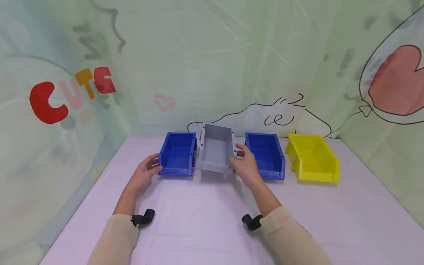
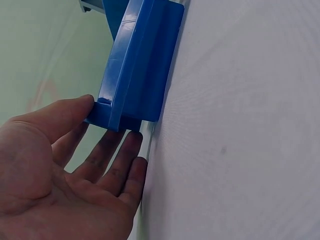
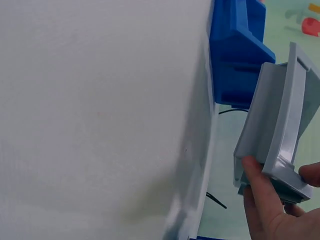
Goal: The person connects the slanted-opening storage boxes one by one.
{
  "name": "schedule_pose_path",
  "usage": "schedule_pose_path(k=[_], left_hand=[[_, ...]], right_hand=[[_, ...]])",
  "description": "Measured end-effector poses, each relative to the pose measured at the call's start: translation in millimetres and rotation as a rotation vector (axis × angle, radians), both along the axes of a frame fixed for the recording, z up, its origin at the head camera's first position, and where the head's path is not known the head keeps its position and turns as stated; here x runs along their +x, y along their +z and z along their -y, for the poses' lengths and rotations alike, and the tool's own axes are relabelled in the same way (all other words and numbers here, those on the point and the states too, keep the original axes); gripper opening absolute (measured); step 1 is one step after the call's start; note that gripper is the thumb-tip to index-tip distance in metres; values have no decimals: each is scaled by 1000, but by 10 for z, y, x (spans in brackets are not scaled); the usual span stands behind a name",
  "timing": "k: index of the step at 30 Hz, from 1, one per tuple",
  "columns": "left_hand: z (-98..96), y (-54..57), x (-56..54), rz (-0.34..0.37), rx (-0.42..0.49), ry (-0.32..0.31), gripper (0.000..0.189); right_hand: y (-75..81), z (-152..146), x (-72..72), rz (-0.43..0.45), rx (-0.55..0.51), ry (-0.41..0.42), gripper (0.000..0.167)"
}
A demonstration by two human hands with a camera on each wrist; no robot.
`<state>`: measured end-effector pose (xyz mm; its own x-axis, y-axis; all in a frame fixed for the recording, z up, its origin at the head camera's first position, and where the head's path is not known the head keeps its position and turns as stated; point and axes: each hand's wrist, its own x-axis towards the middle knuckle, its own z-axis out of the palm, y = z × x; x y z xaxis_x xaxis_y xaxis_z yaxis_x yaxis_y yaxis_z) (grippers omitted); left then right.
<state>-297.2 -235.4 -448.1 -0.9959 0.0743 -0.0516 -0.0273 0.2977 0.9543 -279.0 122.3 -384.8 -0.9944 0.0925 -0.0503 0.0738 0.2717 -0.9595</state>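
Bin of boxy grey plastic point(image 1: 217, 150) hangs in right hand point(image 1: 246, 165), fingers clamped; left hand point(image 1: 144, 175), pinching, apparently steadies boxy blue plastic bin point(image 1: 177, 156).

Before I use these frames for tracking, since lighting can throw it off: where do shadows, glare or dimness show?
Head view: bright, with a soft shadow on the table below the gray bin; left wrist view: dimmer, pale highlights along the left blue bin's rim; right wrist view: soft shadows near the table's edge.
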Motion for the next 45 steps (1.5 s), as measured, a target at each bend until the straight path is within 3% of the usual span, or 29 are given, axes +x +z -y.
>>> schedule_pose_path(k=[8,22,45], left_hand=[[-16,0,7,-6,4,-4,61],[-18,8,18,0,11,-16,62],[-12,3,14,4,-8,-17,62]], right_hand=[[-2,17,-80,36,-145,23,72],[7,97,-168,40,-103,31,70],[-7,81,-143,40,-78,45,69]])
